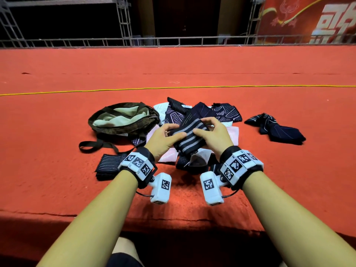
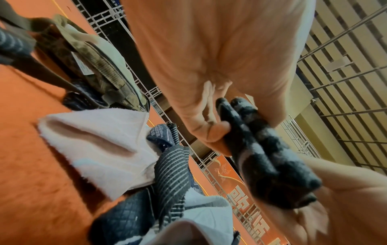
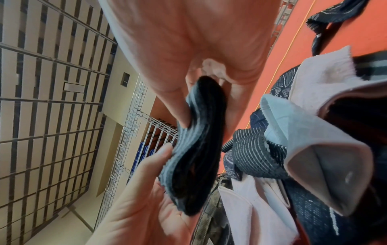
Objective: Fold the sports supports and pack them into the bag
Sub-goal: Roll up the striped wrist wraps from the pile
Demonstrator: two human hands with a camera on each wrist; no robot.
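Between my two hands, a folded dark support with grey stripes [image 1: 187, 137] is held above the pile: my left hand [image 1: 163, 140] pinches its left end, my right hand [image 1: 212, 137] grips its right. Beyond my left fingers lies the open bag [image 1: 123, 120]; beyond my right fingers, more supports [image 1: 277, 128] lie on red carpet [image 1: 57, 78].

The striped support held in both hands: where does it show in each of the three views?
Head: striped support at centre, between left hand and right hand.
Left wrist: right of centre, blurred, running down-right.
Right wrist: centre, seen edge-on.
Shared landmark: the open olive bag, only an edge in the right wrist view.
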